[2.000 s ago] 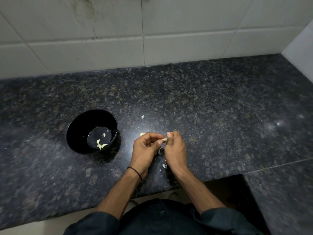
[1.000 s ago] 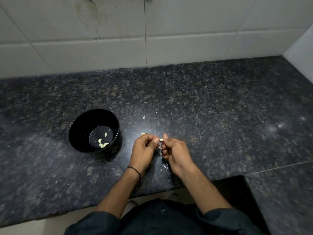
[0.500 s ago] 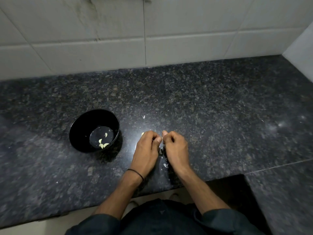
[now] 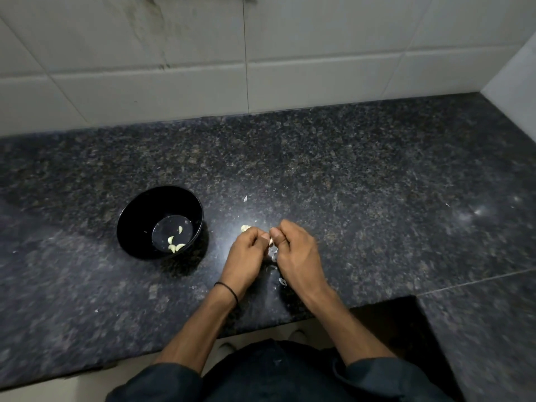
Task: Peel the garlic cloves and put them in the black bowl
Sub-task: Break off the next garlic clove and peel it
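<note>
Granite counter [image 4: 377, 198], near edge. On my feed, left hand [image 4: 243, 256] and right hand [image 4: 295, 256] meet, both pinching one clove [image 4: 271, 241], I judge to strip it. Skins [image 4: 282, 282] lie beneath. Spare clove [image 4: 245, 228] is just beyond. Bowl [image 4: 136, 221], left and near the hands, holds peeled cloves [image 4: 174, 246]. Tiles [image 4: 319, 68] stand behind.

Round black bowl [image 4: 132, 224] upright; few pale peeled cloves [image 4: 173, 247] on its bottom. One clove [image 4: 271, 241] pinched between left hand [image 4: 246, 256] and right hand [image 4: 298, 256].

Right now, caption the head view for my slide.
The left hand and right hand pinch a garlic clove beside the black bowl of peeled cloves.
</note>
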